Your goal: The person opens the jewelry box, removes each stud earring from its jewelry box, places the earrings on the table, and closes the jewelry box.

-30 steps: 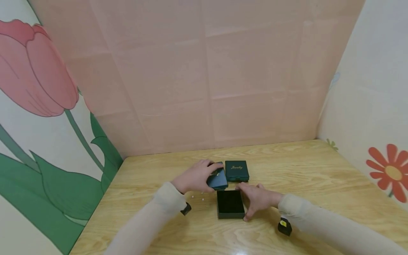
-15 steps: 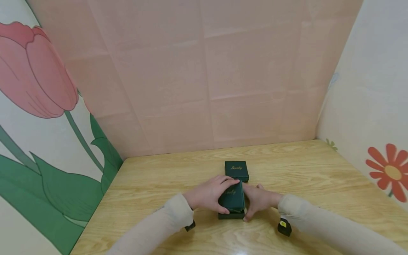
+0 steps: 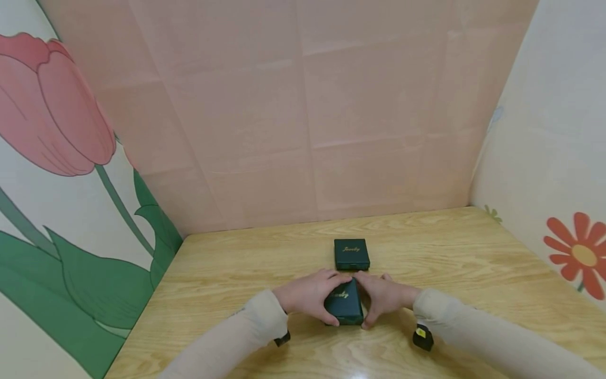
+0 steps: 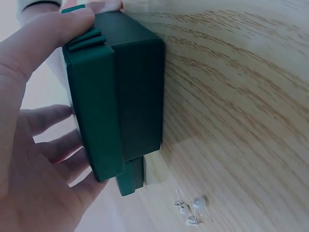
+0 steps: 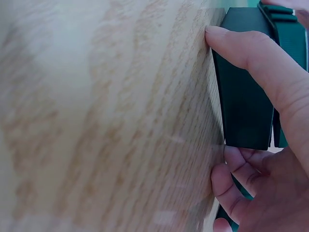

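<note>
A dark green jewelry box with gold lettering stands on the table between my two hands. My left hand [image 3: 310, 296] grips its lid [image 4: 96, 111], thumb at the ribbon bow and fingers along the far side. The lid rests over the box base [image 4: 140, 96]; a thin gap shows between them at one end in the right wrist view. My right hand [image 3: 384, 297] holds the base from the right, thumb on the near side and fingers at the far side. Stud earrings [image 4: 193, 212], one with a pearl-like ball, lie beside the box; in the head view my left hand hides them.
A second closed green jewelry box [image 3: 351, 253] lies just behind the first. The wood-grain table [image 3: 450, 252] extends to both sides. A pink backdrop [image 3: 303, 131] rises at the back, with flower-printed panels left and right.
My left hand has brought the lid rightward from beside the open base, set it over the base and lowered it. My right hand has stayed at the base.
</note>
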`<action>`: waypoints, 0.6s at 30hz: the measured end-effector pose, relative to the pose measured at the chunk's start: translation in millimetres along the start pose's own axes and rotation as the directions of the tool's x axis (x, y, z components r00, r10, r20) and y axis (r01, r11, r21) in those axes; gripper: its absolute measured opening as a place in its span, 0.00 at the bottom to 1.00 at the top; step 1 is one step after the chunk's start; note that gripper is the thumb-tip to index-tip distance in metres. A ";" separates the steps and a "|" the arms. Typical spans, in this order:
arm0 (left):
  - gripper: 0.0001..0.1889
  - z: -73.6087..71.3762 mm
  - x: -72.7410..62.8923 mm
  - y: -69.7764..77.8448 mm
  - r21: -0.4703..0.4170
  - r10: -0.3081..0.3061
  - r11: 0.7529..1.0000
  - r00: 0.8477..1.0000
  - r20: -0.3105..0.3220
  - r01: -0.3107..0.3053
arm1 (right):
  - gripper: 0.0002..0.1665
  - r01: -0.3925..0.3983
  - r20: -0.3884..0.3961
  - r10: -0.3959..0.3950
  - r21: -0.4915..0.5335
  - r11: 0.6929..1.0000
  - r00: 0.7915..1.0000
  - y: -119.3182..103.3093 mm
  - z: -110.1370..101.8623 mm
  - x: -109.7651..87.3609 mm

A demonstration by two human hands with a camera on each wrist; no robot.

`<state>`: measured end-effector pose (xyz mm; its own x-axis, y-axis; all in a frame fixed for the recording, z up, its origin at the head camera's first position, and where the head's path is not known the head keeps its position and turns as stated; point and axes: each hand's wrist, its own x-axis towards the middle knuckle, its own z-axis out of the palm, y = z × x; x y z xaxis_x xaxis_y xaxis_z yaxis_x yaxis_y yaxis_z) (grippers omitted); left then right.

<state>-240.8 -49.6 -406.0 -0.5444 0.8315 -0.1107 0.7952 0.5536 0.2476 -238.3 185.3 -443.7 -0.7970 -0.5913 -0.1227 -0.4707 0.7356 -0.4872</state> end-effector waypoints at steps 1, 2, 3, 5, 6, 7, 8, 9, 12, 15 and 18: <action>0.50 0.6 0.4 -0.3 0.002 -0.008 1.000 1.000 0.002 0.008 | 0.61 0.004 -0.002 -0.004 -0.006 1.000 1.000 -0.1 0.0 0.2; 0.50 1.4 0.7 -0.7 0.003 -0.014 1.000 1.000 0.003 0.014 | 0.61 0.006 -0.002 -0.006 -0.009 1.000 1.000 -0.4 0.0 0.3; 0.50 2.0 1.2 -1.1 0.004 -0.020 1.000 1.000 0.004 0.020 | 0.61 0.006 -0.002 -0.006 -0.010 1.000 1.000 -0.9 -0.2 0.3; 0.50 3.6 2.6 -1.8 0.007 -0.028 1.000 1.000 0.007 0.028 | 0.62 0.001 -0.003 -0.001 -0.013 1.000 1.000 -1.3 -0.3 -0.1; 0.50 4.0 3.2 -1.8 0.010 -0.030 0.999 1.000 0.007 0.030 | 0.62 -0.002 -0.002 0.002 -0.011 1.000 1.000 -1.4 -0.3 -0.1; 0.50 4.4 3.9 -1.8 0.011 -0.034 0.999 0.999 0.008 0.034 | 0.62 -0.004 0.000 0.004 -0.006 1.000 1.000 -1.6 -0.5 -0.2; 0.50 4.8 4.6 -1.8 0.012 -0.037 0.999 0.999 0.010 0.037 | 0.62 -0.007 0.003 0.007 -0.002 1.000 1.000 -1.6 -0.5 -0.2; 0.50 4.9 5.3 -1.7 0.014 -0.040 0.999 0.999 0.012 0.040 | 0.62 -0.010 0.005 0.010 0.004 1.000 1.000 -1.7 -0.7 -0.1; 0.50 4.5 7.0 -0.4 0.020 -0.046 0.999 0.999 0.015 0.045 | 0.60 -0.010 0.009 0.010 0.015 1.000 1.000 -2.1 -1.4 -0.2; 0.49 4.1 8.6 1.5 0.052 -0.040 0.998 0.999 0.025 0.039 | 0.58 -0.004 0.010 0.004 0.022 1.000 1.000 -2.5 -1.9 -0.2; 0.48 4.4 10.1 2.9 0.088 -0.037 0.996 0.998 0.049 0.033 | 0.56 0.014 0.006 -0.014 0.017 1.000 1.000 -2.6 -1.6 -0.2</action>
<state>-242.8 -39.4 -410.6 -0.5598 0.8117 -0.1667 0.7973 0.5824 0.1586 -237.5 184.0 -441.0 -0.7878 -0.6038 -0.1213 -0.4754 0.7214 -0.5035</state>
